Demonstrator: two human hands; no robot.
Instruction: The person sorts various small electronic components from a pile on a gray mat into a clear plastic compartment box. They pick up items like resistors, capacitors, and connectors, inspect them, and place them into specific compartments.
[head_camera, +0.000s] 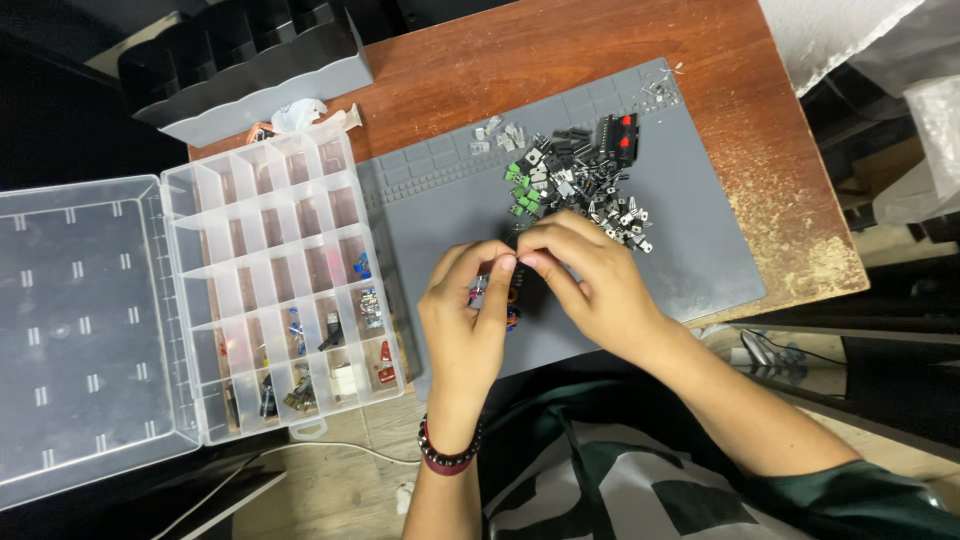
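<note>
Small part (507, 268) pinched by both hands, left hand (465, 315) and right hand (590, 280), grips closed, mid grey mat (690, 220); bare mat toward right edge.

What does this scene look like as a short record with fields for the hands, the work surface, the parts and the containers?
left hand: left hand pinches a small part against the right hand's fingertips; bead bracelet on the wrist
right hand: right hand meets the left over the mat, grip closed on the same small part
surface: grey mat on a wooden table
parts: pile of small parts, black, silver and green, beyond the hands
containers: clear divided box, lid open, a few bits in the near cells; grey tray at the back
</note>
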